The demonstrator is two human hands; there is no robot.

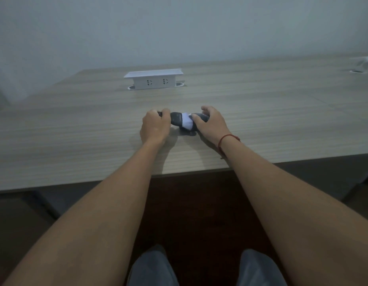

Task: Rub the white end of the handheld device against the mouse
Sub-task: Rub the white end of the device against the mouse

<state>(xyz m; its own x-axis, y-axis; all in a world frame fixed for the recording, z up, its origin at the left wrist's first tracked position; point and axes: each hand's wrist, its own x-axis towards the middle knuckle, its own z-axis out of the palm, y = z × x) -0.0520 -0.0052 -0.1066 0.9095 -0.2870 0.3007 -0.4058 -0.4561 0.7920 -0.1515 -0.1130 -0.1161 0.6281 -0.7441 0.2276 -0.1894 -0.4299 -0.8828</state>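
On the wood-grain table (76,124), seen from the head camera, we have both hands meeting near the middle, a little back from the near edge. Our left hand (155,125) is curled closed around the dark body of the handheld device (176,119), with the fingers wrapped over its far end and the knuckles facing up. The device lies roughly level, pointing to our right, and its white end (187,121) shows between our two hands. Our right hand (211,121) is cupped closed over the mouse (200,116), a dark rounded shape of which only a small part shows under the fingers and thumb. The white end sits right up against the mouse, touching it as far as we can tell, though the exact contact spot is hidden by our right thumb. Just below the white end a dark patch lies on the table; we cannot tell whether it is shadow or part of an object.

A thin red string bracelet (228,138) circles our right wrist. Both forearms reach forward across the table edge, and our knees in grey trousers (152,267) show at the bottom of the view. Farther back, well apart from the hands, a white pop-up socket box (153,80) stands on the table with two outlets facing us. At the far right corner a white object (365,60) is too blurred to identify. A plain pale wall (179,27) stands behind the table.
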